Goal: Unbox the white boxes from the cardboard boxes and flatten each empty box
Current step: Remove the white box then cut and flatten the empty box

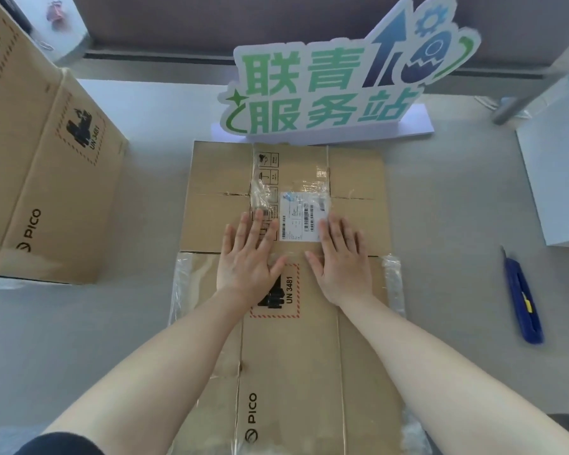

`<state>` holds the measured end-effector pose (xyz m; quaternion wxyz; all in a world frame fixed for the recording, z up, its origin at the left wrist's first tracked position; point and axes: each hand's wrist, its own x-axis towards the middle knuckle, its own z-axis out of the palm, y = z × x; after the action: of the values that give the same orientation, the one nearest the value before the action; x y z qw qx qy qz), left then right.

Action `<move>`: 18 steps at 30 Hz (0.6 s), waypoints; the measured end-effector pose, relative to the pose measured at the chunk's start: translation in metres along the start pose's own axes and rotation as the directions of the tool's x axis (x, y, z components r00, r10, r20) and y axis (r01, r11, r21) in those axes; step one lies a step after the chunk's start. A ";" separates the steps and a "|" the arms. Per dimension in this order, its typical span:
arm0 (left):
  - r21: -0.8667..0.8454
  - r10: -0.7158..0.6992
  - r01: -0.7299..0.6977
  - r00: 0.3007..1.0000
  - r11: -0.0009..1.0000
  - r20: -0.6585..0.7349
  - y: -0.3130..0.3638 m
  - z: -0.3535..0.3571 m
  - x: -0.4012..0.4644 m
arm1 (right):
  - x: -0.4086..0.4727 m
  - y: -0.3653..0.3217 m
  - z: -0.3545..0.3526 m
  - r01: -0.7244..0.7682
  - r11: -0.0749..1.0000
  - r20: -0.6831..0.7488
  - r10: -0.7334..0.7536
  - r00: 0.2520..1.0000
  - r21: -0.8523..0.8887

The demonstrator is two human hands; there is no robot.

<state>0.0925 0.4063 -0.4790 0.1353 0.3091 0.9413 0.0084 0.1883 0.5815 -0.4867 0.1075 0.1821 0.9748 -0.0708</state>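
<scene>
Both grips flat and wide, left hand (248,257) and right hand (340,262) pressing the flattened box (289,356).
Its long axis runs away from the person; next upright box (51,178) stands left, nearer the left hand.

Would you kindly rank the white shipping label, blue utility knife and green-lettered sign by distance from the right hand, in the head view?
1. White shipping label: touching the right hand fingertips.
2. Blue utility knife: far right on the table.
3. Green-lettered sign: standing at the back.

Bright, even daylight, soft w/ no hard shadows; only faint shade under the arms on the tabletop (447,205). Slight glare on clear tape (260,188). Wide-angle bending at the edges (corners esp.), overall a bit soft.
</scene>
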 end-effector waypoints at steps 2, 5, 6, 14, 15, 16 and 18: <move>-0.038 -0.019 0.019 1.000 0.999 0.000 0.000 -0.003 -0.005 | -0.009 -0.005 -0.006 0.006 1.000 0.004 -0.006 1.000 0.019; -0.122 -0.022 0.017 0.999 0.992 -0.044 -0.002 -0.008 -0.031 | -0.042 -0.014 -0.013 0.058 0.994 0.011 -0.059 0.998 0.096; -0.125 0.006 -0.012 0.998 0.992 -0.055 -0.003 -0.007 -0.045 | -0.058 -0.018 -0.013 0.070 0.991 0.012 -0.071 0.997 0.117; -0.054 0.103 -0.103 0.995 0.993 -0.003 -0.009 0.027 -0.133 | -0.141 -0.014 0.011 0.085 0.993 0.118 -0.095 0.988 0.086; -0.049 0.090 -0.090 0.996 0.995 -0.003 -0.007 0.029 -0.135 | -0.142 -0.012 0.014 0.087 0.994 0.112 -0.094 0.989 0.064; -0.045 0.075 -0.075 0.997 0.996 -0.009 -0.005 0.031 -0.136 | -0.143 -0.011 0.018 0.087 0.995 0.099 -0.091 0.991 0.042; -0.025 0.053 -0.053 0.998 0.998 -0.024 -0.003 0.034 -0.136 | -0.143 -0.011 0.026 0.078 0.997 0.072 -0.078 0.994 0.002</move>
<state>0.2048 0.3221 -0.4779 0.1278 0.3322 0.9341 0.0276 0.3188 0.5181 -0.4769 0.1401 0.1413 0.9767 -0.0808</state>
